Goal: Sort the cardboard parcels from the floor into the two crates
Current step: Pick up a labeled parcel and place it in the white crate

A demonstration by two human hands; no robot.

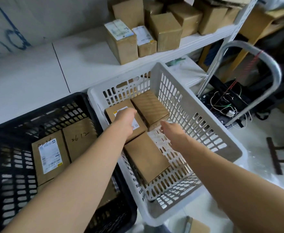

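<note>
Our left hand [127, 117] rests on a labelled parcel [121, 115] in the white crate [196, 118]; its fingers are hidden. Our right hand [171, 130] hovers beside, grip unclear.

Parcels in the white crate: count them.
3. One labelled parcel under the left hand, one plain parcel beside it at the far end, one nearer. More may be hidden.

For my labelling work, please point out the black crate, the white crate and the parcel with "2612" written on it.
black crate [42, 113]: head view, on its far rim.
white crate [195, 125]: head view, on its right slotted wall.
parcel marked 2612 [80, 140]: head view, on its top face.
</note>
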